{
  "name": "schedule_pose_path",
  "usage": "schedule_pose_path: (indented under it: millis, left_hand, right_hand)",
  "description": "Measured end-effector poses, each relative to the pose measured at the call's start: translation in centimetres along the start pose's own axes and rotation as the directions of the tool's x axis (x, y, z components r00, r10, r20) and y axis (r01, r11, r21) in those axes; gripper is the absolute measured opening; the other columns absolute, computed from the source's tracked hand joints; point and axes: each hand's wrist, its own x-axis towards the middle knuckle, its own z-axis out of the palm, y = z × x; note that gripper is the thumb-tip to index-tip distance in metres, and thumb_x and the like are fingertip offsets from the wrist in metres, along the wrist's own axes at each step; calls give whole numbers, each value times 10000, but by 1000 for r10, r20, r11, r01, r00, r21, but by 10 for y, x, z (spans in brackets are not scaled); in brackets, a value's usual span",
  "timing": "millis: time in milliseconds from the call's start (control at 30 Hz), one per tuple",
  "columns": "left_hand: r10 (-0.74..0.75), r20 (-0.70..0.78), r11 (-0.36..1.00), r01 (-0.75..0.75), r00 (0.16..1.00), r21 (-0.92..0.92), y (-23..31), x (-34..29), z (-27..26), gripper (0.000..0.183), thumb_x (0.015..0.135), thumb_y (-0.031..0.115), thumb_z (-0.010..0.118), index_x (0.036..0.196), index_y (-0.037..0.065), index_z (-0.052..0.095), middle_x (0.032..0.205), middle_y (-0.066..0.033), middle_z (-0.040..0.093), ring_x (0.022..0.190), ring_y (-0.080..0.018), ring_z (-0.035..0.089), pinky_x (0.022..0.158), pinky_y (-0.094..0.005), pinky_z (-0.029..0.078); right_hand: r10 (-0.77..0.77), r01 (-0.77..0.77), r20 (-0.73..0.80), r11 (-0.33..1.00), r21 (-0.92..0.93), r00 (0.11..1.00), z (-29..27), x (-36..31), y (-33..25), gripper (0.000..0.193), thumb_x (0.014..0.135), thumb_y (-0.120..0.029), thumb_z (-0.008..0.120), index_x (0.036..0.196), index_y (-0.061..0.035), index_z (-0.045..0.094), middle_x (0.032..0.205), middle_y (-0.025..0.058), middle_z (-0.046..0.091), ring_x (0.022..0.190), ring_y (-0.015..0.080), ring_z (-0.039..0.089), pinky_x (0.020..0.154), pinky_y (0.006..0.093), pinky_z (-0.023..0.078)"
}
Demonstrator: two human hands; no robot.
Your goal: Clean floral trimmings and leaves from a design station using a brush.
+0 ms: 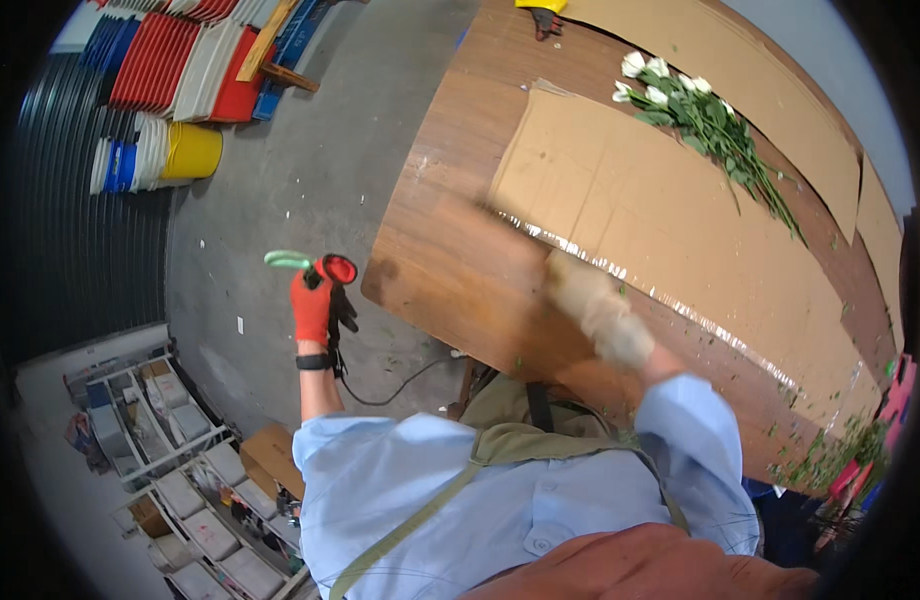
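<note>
My left hand [313,310], in an orange-red glove with a dark wristband above it, is raised beyond the table's left edge. Its fingers are closed around a tool with a pale green loop [288,259] and a red ring [338,268]. Something black hangs beside that hand. Over the near left part of the wooden table [430,200], my right hand [585,295] wears a pale glove and is smeared by motion. A blurred brown streak [490,235] stretches left from its fingers; what it is, I cannot make out. White roses [695,100] with leafy stems lie at the far right.
Flattened cardboard [670,190] covers much of the table, its near edge shiny with tape. Leaf scraps [820,455] pile up at the right end. A yellow and black item [543,15] lies at the far edge. Stacked buckets [190,150] and shelves with bins [200,500] are to the left.
</note>
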Motion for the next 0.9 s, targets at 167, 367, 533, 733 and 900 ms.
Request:
schedule_pose_path:
  millis: [167, 367, 533, 733, 900]
  left_hand:
    - [-161, -107, 985, 152, 981, -85, -23, -37, -32, 202, 1027, 196, 790, 1071, 15, 712, 875, -53, 751, 769, -149, 700, 690, -330, 548]
    - [-276, -74, 946, 257, 958, -199, -47, -63, -26, 196, 1021, 189, 791, 1044, 17, 700, 835, -35, 730, 740, -142, 686, 668, -329, 541]
    - [-379, -134, 920, 356, 916, -166, -56, -98, -32, 201, 1006, 192, 809, 1041, 24, 705, 836, -32, 733, 732, -143, 682, 669, -326, 540]
    - [-428, -161, 896, 395, 889, -205, -75, -98, -26, 193, 1009, 185, 807, 1077, 24, 725, 885, -23, 749, 766, -132, 689, 699, -325, 552]
    - [-348, -183, 934, 323, 920, -154, -87, -94, -17, 218, 1013, 198, 814, 1074, 10, 722, 893, -33, 765, 782, -126, 703, 719, -316, 554]
  right_hand:
    - [305, -236, -31, 793, 562, 952, -63, 89, 14, 277, 1047, -361, 700, 1189, -129, 756, 1108, 218, 804, 1033, 411, 782, 877, 502, 629]
    - [517, -372, -272, 817, 441, 812, -74, 257, 130, 202, 1114, -291, 618, 1138, -99, 677, 970, 230, 750, 894, 414, 756, 750, 521, 583]
    - [98, -175, 198, 887, 427, 975, -90, 236, 72, 355, 1071, -264, 684, 1406, -152, 704, 1253, 237, 775, 1097, 392, 752, 993, 462, 590]
    - [445, -369, 20, 716, 592, 895, -177, 300, 72, 338, 1070, -353, 672, 1308, -116, 719, 1175, 227, 797, 1084, 418, 760, 972, 495, 584]
    - [386, -348, 26, 796, 495, 922, -107, 325, 68, 278, 1081, -248, 583, 1204, -75, 764, 1191, 239, 799, 1146, 427, 758, 989, 503, 568]
